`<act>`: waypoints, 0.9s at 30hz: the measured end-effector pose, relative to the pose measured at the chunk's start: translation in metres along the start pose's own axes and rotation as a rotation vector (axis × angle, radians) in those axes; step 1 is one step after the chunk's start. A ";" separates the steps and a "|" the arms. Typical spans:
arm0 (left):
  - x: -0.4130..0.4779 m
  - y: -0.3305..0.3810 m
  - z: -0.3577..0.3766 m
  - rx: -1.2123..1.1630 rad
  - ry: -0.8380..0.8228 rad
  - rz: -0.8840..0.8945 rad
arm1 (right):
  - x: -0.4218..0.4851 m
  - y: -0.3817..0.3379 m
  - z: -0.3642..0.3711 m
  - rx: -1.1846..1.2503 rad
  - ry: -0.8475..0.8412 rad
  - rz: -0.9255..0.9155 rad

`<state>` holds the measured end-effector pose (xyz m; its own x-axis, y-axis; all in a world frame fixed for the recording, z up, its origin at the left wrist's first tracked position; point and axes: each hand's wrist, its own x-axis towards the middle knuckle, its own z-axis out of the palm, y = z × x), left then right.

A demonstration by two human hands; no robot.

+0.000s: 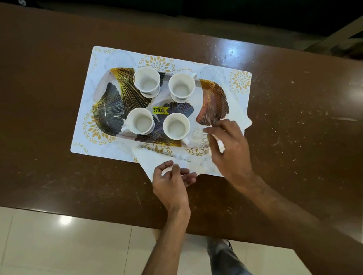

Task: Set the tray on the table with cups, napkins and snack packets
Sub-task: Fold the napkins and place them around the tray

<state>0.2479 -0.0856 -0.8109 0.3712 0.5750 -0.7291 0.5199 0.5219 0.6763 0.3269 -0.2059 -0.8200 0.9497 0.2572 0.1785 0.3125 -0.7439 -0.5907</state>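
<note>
napkin (155, 158) thin, floppy: left hand (171, 181) pinches its corner, right hand (228, 151) open at the tray (108, 101) rim; take it by the edges
</note>
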 end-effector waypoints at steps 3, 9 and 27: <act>0.006 0.002 -0.014 0.000 -0.023 -0.013 | -0.014 -0.025 0.019 0.071 -0.122 -0.014; 0.019 0.008 -0.041 0.000 -0.150 -0.095 | -0.029 -0.059 0.039 0.053 -0.186 0.023; 0.055 0.037 -0.090 0.654 -0.157 0.582 | -0.041 -0.079 0.053 -0.049 -0.437 0.315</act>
<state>0.2180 0.0220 -0.8163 0.7900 0.5184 -0.3272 0.5334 -0.3181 0.7838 0.2626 -0.1244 -0.8224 0.9043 0.2420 -0.3518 0.0245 -0.8519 -0.5232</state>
